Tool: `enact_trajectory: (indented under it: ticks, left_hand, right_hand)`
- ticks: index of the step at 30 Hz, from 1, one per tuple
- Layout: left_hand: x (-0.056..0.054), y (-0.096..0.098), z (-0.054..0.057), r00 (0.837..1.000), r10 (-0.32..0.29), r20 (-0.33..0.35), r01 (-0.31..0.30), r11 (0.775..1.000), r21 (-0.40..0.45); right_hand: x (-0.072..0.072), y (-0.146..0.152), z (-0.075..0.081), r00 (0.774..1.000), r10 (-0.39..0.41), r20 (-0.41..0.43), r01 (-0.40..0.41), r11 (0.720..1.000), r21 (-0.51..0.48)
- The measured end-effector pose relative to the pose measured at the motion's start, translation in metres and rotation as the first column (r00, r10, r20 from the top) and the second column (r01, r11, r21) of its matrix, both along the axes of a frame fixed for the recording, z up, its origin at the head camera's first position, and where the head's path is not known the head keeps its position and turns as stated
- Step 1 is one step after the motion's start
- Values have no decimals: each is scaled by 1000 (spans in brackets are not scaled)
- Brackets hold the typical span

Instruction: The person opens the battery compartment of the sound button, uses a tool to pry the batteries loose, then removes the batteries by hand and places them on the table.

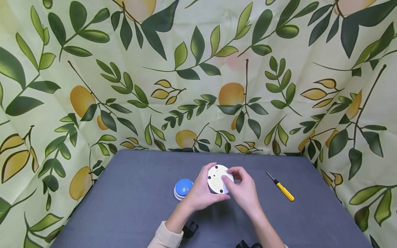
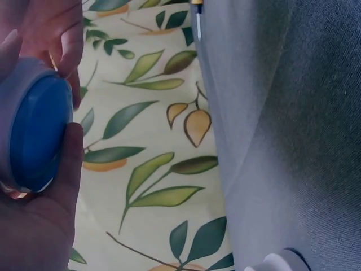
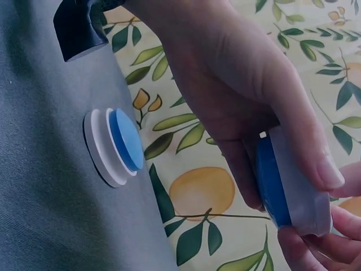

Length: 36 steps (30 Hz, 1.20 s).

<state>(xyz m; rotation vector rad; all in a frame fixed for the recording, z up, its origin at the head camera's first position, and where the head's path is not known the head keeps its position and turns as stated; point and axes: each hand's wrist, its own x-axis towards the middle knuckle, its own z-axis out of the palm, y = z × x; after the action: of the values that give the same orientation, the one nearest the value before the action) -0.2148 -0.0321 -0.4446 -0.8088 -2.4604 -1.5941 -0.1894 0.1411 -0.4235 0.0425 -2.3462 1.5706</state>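
I have the held button (image 1: pixel 213 187) up off the table (image 1: pixel 139 186), to the right of the table button (image 1: pixel 183 186). My left hand (image 1: pixel 201 193) curls round its rim, thumb along the lower edge, opened only as wide as the casing. My right hand (image 1: pixel 244 189) pinches its right side, thumb flat on the white underside, fingers behind.

The likeliest trouble is a slip: the casing is round and looks smooth, so if my right thumb pushes hard while my left hand slackens, it could twist out and drop to the right of the table button. The blue dome (image 2: pixel 42 132) faces away from me, with fingers against it, so squeezing front to back may press it by accident. My thumb also hides part of the underside, and I cannot tell what lies beneath it; prying blindly there could chip an edge.

My left hand overlaps the table button in the head view, though the right wrist view shows it apart; a careless drop of that hand could knock it. The screwdriver (image 1: pixel 282 187) lies farther right of the table button, where a sweep of my right arm might send it rolling.
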Motion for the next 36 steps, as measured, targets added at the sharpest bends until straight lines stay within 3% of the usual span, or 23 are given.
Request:
enact_trajectory:
  ticks: [9,21,25,30,36]
  left_hand:
    - [1,4,-1,999,38,-10,-38,999,-16]
    - [2,2,-2,999,32,6,-32,999,-23]
    - [1,1,-2,999,52,6,-52,998,-18]
    - [0,1,-1,998,68,18,-67,998,-16]
    - [0,0,-2,997,68,29,-67,998,-5]
  right_hand:
    - [-2,-4,0,999,-30,44,31,999,-19]
    - [-3,-5,0,996,-12,89,20,995,-94]
    - [-2,-7,-2,999,-31,19,31,999,-9]
    - [-1,-9,-7,986,-68,-155,89,987,133]
    - [-1,-10,-12,963,-84,-255,119,985,125]
